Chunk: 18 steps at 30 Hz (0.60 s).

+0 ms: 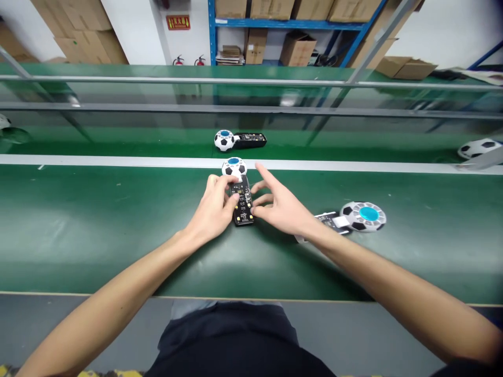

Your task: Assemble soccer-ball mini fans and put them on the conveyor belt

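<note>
A football-patterned device lies before me on the green bench, with a round black-and-white head bearing a blue top. Its black handle shell holds an exposed circuit board with yellow squares. My left hand is closed on the device from the left, fingers near the joint of head and handle and thumb over the board. At the handle's right edge, my right hand has its fingers apart, index finger stretched out and thumb against the side. Under my right forearm lies a second football device, its handle partly hidden.
Beyond the white strip lies another football device with its board showing. A further football-patterned piece is at the far right. Grey metal rails cross behind, and blue shelving with cardboard boxes stands at the back.
</note>
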Each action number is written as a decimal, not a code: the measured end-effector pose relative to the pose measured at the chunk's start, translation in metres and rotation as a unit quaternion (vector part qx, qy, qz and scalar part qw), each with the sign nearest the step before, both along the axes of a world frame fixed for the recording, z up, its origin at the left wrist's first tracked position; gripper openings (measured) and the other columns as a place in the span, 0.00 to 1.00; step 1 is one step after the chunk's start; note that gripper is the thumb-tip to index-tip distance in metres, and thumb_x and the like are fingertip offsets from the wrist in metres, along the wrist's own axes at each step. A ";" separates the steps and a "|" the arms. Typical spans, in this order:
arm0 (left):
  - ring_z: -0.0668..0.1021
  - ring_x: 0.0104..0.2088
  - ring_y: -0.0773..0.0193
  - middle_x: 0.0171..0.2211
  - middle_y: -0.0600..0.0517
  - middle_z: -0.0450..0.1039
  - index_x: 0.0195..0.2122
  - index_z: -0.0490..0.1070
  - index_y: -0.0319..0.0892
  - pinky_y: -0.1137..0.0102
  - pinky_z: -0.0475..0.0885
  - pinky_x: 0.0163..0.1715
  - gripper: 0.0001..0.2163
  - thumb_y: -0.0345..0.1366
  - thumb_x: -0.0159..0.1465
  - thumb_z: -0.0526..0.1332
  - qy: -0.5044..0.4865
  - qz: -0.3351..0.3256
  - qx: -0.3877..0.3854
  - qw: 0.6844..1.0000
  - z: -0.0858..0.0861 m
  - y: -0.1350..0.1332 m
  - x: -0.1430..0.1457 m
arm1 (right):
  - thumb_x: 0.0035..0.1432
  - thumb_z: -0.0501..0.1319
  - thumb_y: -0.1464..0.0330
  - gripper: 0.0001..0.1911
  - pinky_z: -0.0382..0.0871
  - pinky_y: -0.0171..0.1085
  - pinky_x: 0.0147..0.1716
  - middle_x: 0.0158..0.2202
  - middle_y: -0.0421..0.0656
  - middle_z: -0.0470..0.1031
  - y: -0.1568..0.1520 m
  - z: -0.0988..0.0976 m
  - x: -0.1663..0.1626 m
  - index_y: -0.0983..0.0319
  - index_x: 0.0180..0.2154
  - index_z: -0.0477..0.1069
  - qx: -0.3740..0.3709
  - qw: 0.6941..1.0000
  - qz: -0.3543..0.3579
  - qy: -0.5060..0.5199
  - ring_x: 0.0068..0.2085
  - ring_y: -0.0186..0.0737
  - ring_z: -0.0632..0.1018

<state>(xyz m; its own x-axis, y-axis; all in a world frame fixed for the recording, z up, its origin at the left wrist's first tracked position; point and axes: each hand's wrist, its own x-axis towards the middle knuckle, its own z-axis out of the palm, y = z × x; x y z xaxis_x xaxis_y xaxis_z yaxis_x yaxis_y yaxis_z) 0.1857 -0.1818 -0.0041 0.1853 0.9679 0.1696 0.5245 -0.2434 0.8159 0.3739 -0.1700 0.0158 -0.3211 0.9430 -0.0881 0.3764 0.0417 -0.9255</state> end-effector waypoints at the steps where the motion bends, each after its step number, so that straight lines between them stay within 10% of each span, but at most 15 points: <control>1: 0.73 0.40 0.64 0.49 0.47 0.60 0.55 0.58 0.45 0.65 0.73 0.40 0.18 0.37 0.64 0.58 -0.010 0.005 -0.027 1.000 0.001 -0.003 0.001 | 0.50 0.64 0.74 0.47 0.73 0.36 0.34 0.49 0.46 0.73 0.005 0.005 0.000 0.55 0.69 0.49 0.028 0.998 0.027 -0.041 0.35 0.37 0.79; 7: 0.71 0.52 0.43 0.52 0.38 0.66 0.58 0.53 0.39 0.51 0.71 0.47 0.42 0.52 0.49 0.71 0.071 0.065 -0.048 0.994 0.002 -0.016 0.023 | 0.57 0.63 0.69 0.13 0.68 0.36 0.31 0.30 0.43 0.77 0.033 0.022 -0.010 0.66 0.44 0.75 0.124 0.972 0.040 -0.193 0.29 0.38 0.77; 13: 0.72 0.52 0.44 0.54 0.36 0.64 0.65 0.46 0.38 0.52 0.70 0.49 0.37 0.30 0.56 0.61 0.119 0.054 0.010 0.991 -0.004 -0.010 0.027 | 0.57 0.62 0.72 0.14 0.66 0.35 0.27 0.29 0.41 0.78 0.038 0.022 -0.011 0.63 0.47 0.72 0.119 0.971 0.065 -0.196 0.24 0.36 0.76; 18: 0.72 0.50 0.48 0.53 0.38 0.63 0.66 0.49 0.37 0.54 0.71 0.49 0.35 0.28 0.57 0.58 0.175 0.028 0.056 0.983 -0.006 -0.011 0.013 | 0.58 0.63 0.69 0.06 0.65 0.33 0.25 0.24 0.40 0.76 0.040 0.024 -0.010 0.63 0.29 0.71 0.137 0.961 0.093 -0.220 0.23 0.35 0.76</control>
<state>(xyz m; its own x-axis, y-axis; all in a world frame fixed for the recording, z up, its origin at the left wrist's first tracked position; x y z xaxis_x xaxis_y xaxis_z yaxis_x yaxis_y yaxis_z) 0.1985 -0.1924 -0.0102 0.1986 0.9573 0.2101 0.7834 -0.2838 0.5529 0.3640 -0.1300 0.0398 -0.4747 0.8801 -0.0113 0.6917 0.3651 -0.6231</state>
